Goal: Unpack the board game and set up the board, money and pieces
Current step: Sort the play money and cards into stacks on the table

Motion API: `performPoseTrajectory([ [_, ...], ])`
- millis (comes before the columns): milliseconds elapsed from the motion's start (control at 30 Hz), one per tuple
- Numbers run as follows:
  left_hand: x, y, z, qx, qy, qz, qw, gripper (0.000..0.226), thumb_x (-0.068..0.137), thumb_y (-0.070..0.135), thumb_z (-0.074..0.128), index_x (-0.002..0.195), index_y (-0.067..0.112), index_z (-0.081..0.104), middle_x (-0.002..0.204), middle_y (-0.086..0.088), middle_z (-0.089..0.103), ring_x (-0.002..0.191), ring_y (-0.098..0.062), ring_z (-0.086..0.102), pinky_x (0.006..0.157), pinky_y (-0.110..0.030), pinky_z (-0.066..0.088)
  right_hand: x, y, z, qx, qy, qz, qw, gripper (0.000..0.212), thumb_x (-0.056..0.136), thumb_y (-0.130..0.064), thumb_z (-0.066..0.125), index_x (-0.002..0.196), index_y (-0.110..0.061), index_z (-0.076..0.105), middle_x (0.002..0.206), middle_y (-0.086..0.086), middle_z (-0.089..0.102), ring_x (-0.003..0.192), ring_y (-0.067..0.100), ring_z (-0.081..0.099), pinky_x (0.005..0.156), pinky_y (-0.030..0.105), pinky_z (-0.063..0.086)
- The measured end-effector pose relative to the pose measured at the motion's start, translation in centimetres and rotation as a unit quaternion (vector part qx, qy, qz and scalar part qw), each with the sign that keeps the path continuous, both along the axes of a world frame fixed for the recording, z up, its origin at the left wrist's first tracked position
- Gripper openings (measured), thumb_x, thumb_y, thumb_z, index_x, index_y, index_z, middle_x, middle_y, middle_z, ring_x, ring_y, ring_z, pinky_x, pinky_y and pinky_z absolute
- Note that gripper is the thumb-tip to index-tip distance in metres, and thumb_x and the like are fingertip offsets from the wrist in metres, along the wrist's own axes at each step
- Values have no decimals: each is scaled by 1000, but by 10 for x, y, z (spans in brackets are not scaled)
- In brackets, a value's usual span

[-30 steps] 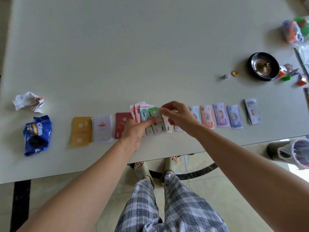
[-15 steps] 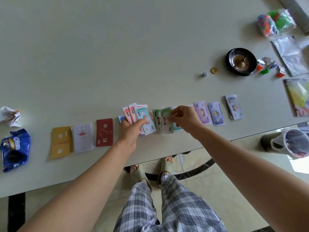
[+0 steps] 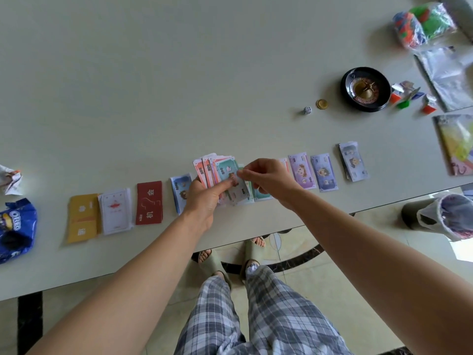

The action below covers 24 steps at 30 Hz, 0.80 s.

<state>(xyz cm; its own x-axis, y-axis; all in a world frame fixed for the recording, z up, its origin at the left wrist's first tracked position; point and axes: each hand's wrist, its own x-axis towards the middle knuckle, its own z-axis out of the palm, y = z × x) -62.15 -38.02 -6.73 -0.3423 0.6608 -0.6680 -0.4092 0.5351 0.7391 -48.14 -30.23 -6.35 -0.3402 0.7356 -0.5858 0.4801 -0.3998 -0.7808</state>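
Note:
My left hand [image 3: 204, 198] holds a fanned wad of play banknotes [image 3: 213, 170] just above the table's near edge. My right hand [image 3: 266, 178] pinches the teal 500 note [image 3: 225, 169] at the front of that fan. On the table lies a row of sorted money piles: a blue one [image 3: 180, 189] to the left, green ones [image 3: 243, 194] under my hands, then purple [image 3: 302, 174], lilac [image 3: 323, 172] and grey-blue [image 3: 353, 161] to the right. Yellow [image 3: 82, 217], white [image 3: 116, 211] and red [image 3: 149, 202] card decks lie further left.
A black roulette wheel [image 3: 364, 88], a gold coin [image 3: 321, 104] and a white die [image 3: 307, 110] sit at the right. Small pawns [image 3: 407, 96], a bag of coloured pieces [image 3: 422, 24], plastic wrap [image 3: 450, 75] and the folded board [image 3: 458, 142] lie far right. An Oreo pack [image 3: 15, 229] and crumpled paper [image 3: 11, 179] are at the left.
My right hand laid a green note on the pile below, then came back up to the fan and took the teal note. The camera view shifted left to right.

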Motion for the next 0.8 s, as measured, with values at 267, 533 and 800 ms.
performPoseTrajectory([
  [267,17,12,4,5,-27,-24,999,15,78,13,76,88,21,70,92,-1,74,91,-19,69,80,-35,53,23,8,9,-15,28,8,999,27,86,-23,70,101,-2,66,77,2,64,57,2,52,48,11,40],
  [533,16,13,1,-13,-19,-4,1000,17,81,4,71,85,19,65,89,-3,70,79,-16,67,61,-22,53,40,11,0,-16,-53,-41,998,18,80,-23,77,72,-10,68,53,-8,60,49,6,47,44,15,37],
  [800,13,10,-3,-20,27,-17,999,19,75,6,78,81,20,67,83,0,72,74,-14,70,61,-24,52,32,-2,-19,156,-246,3,957,30,76,-34,78,77,-16,54,72,-4,58,65,10,53,53,24,41],
])
